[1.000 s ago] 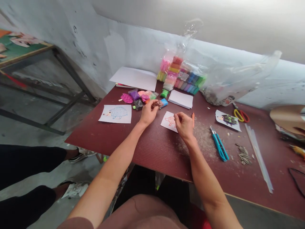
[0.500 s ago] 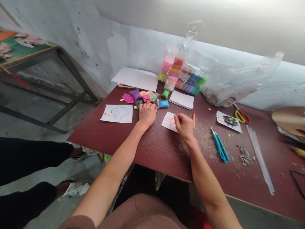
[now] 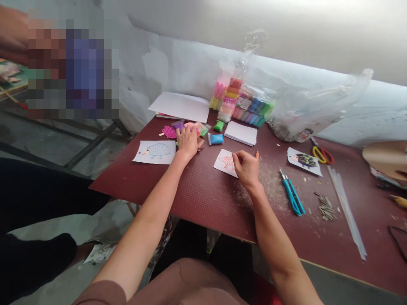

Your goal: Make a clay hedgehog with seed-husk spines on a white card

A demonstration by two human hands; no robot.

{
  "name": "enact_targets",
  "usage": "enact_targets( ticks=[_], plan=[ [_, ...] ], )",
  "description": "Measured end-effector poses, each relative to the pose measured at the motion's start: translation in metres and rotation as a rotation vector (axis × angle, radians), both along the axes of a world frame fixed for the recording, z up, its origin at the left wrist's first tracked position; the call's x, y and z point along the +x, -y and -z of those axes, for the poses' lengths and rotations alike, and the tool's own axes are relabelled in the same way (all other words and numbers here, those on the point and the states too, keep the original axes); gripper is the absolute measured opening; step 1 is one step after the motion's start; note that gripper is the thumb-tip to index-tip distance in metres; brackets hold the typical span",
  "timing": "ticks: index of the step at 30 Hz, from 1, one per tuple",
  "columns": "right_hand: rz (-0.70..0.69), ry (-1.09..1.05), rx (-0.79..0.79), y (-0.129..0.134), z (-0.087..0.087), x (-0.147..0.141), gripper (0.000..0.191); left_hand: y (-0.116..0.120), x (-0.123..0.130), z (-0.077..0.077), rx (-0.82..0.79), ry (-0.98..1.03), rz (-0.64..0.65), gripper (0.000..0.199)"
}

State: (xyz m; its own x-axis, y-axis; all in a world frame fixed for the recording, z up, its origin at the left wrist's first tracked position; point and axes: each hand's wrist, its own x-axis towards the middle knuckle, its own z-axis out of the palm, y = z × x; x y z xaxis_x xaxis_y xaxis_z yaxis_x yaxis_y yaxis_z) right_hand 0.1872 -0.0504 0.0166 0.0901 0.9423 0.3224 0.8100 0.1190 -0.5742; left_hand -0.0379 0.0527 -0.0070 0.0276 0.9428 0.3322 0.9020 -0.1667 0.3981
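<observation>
My left hand reaches over a pile of small colourful clay packets, its fingers spread on them. Around it lie a purple packet, a pink dotted clay piece on a stick, a brown packet and a blue packet. My right hand is closed in a pinch over the right part of a paper with an orange hedgehog drawing; whatever its fingertips hold is too small to make out. An orange crayon or pen shows just behind that hand. Left of my left hand lies a blue hedgehog drawing.
Teal cutter, scissors, a finished hedgehog card and clear glue sticks lie right. Behind are white paper stacks, bagged clay and a plastic bag. Another person's arm enters upper left, partly pixelated.
My left hand has shifted a little left over the packets, and a brown packet now shows beside it. My right hand stays put. Another person's arm has come in at upper left.
</observation>
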Motion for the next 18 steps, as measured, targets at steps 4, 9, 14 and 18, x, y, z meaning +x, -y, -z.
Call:
enact_targets(
  ticks=[4, 9, 14, 18],
  plan=[
    [-0.001, -0.004, 0.002, 0.001, -0.001, 0.000, 0.028, -0.006, -0.003, 0.002, 0.021, 0.071, 0.015, 0.037],
    [-0.001, -0.060, 0.005, 0.002, -0.002, 0.001, 0.028, 0.000, 0.001, -0.014, 0.078, 0.428, 0.139, 0.036],
    [-0.005, -0.338, 0.074, -0.004, -0.001, 0.005, 0.030, 0.019, 0.018, -0.020, -0.331, 0.908, 0.554, 0.025],
    [-0.109, -0.553, -0.041, -0.007, -0.003, 0.010, 0.042, 0.034, 0.028, -0.016, -0.551, 1.034, 0.715, 0.017]
  ],
)
